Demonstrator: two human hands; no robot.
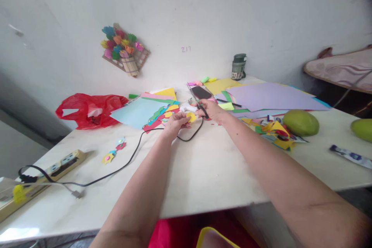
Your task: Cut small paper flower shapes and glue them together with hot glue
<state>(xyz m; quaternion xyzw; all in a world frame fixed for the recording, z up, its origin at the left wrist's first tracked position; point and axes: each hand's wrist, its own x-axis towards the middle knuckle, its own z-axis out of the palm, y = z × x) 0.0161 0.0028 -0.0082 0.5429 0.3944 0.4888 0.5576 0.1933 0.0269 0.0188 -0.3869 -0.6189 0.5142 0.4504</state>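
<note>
The left hand (176, 124) pinches yellow paper (191, 117); the right (214, 111) grips scissors (205, 112). A power strip (60, 168) lines the bench's (203, 174) left edge.

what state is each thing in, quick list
Yellow paper piece, pinched in the left hand
Scissors, in the right hand; blade opening unclear
Phone, lying flat, screen dark
Tumbler, upright, lid on
Red plastic bag, crumpled
Black plug, in the power strip
USB connector, lying loose

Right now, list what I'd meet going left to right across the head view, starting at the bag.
Crumpled red plastic bag → left hand → small yellow paper piece → right hand → dark lidded cup → leftmost large green oval fruit → white-and-blue tube.
</note>
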